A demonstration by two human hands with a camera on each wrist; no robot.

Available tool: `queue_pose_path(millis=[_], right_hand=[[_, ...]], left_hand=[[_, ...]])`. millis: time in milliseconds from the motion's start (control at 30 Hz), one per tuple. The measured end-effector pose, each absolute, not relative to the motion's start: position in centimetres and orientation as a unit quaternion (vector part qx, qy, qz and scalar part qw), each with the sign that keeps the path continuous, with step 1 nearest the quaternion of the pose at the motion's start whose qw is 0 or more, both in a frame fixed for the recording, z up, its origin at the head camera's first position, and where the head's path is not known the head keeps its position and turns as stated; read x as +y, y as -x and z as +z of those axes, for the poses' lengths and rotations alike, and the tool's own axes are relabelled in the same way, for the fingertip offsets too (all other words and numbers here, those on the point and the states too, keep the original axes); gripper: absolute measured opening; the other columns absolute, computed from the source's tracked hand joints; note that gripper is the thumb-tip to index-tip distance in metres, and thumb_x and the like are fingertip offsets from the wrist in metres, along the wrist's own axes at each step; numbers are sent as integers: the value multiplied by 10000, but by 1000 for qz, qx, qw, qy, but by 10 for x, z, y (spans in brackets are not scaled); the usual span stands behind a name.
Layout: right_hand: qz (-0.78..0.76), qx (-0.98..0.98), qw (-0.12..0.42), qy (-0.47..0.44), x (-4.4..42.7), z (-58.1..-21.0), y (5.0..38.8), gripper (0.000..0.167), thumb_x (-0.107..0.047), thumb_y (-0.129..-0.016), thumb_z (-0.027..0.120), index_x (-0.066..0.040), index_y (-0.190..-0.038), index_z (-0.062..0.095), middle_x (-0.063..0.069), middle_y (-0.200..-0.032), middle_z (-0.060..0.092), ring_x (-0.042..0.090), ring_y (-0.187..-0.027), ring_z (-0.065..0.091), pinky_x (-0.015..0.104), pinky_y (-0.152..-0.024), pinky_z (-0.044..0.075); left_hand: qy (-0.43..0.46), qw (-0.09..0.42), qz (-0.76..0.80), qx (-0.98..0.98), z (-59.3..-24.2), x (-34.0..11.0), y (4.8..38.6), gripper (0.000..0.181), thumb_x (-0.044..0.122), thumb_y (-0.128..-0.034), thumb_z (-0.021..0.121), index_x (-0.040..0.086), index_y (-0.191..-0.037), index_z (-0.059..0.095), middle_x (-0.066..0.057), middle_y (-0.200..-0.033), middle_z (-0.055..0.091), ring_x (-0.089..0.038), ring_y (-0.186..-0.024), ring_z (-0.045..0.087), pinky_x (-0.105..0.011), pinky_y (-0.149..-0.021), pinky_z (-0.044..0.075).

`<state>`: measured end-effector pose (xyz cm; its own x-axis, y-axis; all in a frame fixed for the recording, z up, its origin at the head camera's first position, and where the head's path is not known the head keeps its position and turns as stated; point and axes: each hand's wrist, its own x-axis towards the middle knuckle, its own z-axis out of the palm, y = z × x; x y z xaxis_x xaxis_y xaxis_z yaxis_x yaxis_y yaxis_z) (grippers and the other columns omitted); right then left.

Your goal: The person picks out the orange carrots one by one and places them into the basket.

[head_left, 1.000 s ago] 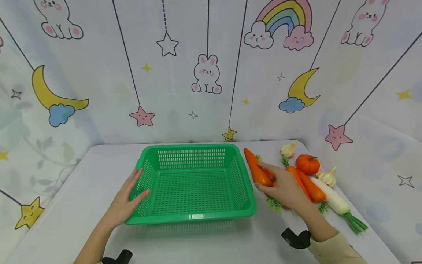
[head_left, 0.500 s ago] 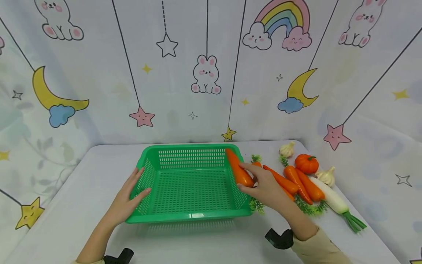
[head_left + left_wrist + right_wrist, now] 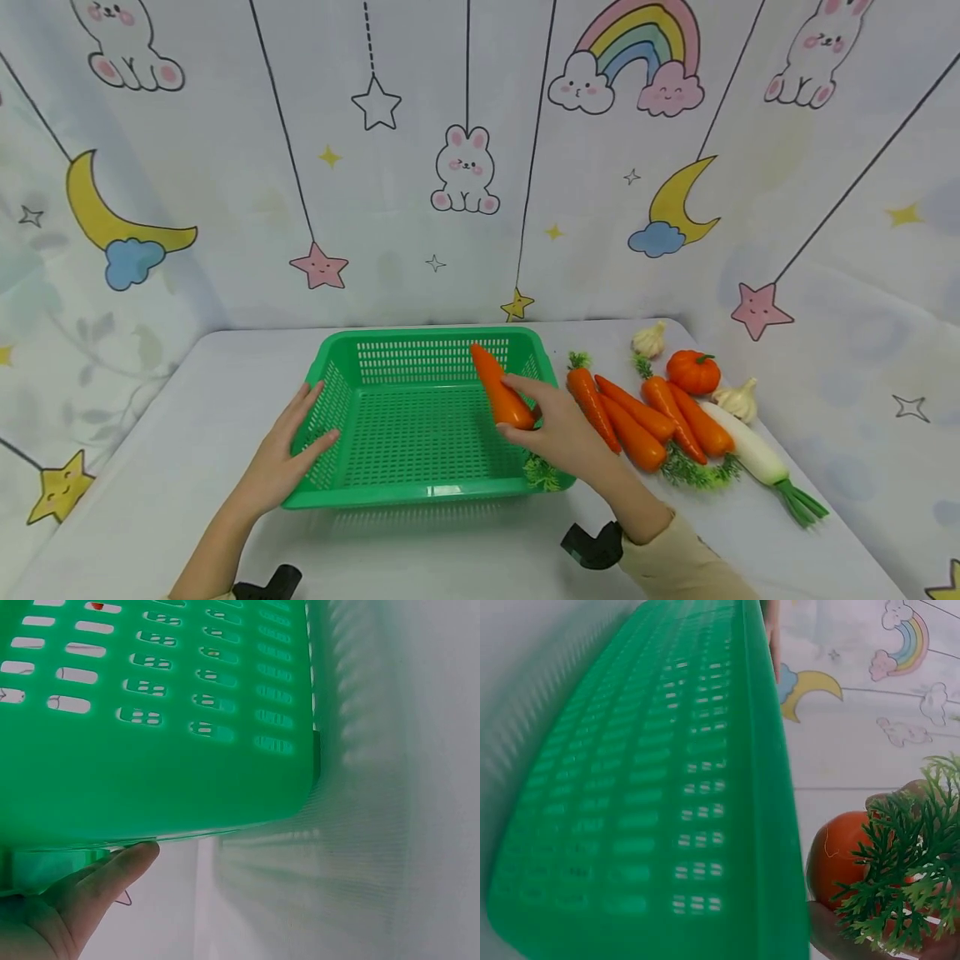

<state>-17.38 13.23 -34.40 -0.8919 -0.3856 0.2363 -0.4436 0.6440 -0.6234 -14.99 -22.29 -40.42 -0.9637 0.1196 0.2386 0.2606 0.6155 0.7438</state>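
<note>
Over the right part of the green basket (image 3: 442,492), my right hand (image 3: 558,429) grips an orange carrot (image 3: 498,392) by its thick end, the tip pointing away and to the left. Its leafy top (image 3: 540,472) hangs below the hand. The right wrist view shows the carrot (image 3: 838,859) and its green leaves (image 3: 907,855) beside the basket wall (image 3: 630,780). My left hand (image 3: 281,458) rests at the basket's left rim with fingers and thumb spread. In the left wrist view, the left hand (image 3: 90,900) touches the rim of the basket (image 3: 150,780).
Right of the basket lie several carrots (image 3: 637,433), a white radish (image 3: 750,442) with green stalks, a small orange pumpkin (image 3: 692,372) and two garlic bulbs (image 3: 648,340) (image 3: 737,402). A patterned cloth (image 3: 390,208) hangs behind the white table (image 3: 232,375).
My right hand has moved left with the carrot, from beside the basket's right edge to over its inside. The carrots that it covered now show. The left hand has stayed at the rim.
</note>
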Motion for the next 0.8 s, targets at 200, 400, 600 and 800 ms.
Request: queue_pose_path(millis=[200, 400, 600, 800], right_hand=[[366, -896, 33, -250, 117, -353, 177, 565, -249, -816, 699, -71, -1312, 496, 63, -1313, 503, 139, -833, 533, 203, -623, 494], [376, -888, 22, -265, 102, -358, 178, 540, -247, -838, 676, -48, -1306, 492, 79, -1314, 497, 156, -923, 548, 230, -691, 505], [389, -879, 6, -276, 87, -361, 179, 524, -232, -856, 656, -41, -1311, 480, 91, -1300, 503, 171, -937, 564, 233, -706, 506], [405, -873, -17, -272, 73, -365, 182, 534, -238, -862, 647, -54, -1328, 462, 98, -1286, 507, 185, -909, 584, 198, -669, 494]], left_hand=[[103, 81, -429, -894, -405, -224, 149, 683, 312, -918, 540, 182, -1478, 170, -173, -1511, 74, -451, -1336, 99, -738, -895, 168], [104, 79, -429, -894, -406, -224, 148, 678, 312, -919, 538, 182, -1477, 174, -170, -1512, 70, -452, -1336, 98, -741, -890, 170], [104, 80, -428, -894, -406, -225, 149, 675, 315, -924, 531, 191, -1478, 167, -162, -1514, 67, -453, -1335, 102, -741, -887, 171], [108, 80, -428, -894, -406, -224, 150, 673, 312, -925, 530, 195, -1478, 163, -163, -1514, 64, -452, -1335, 102, -740, -888, 172]])
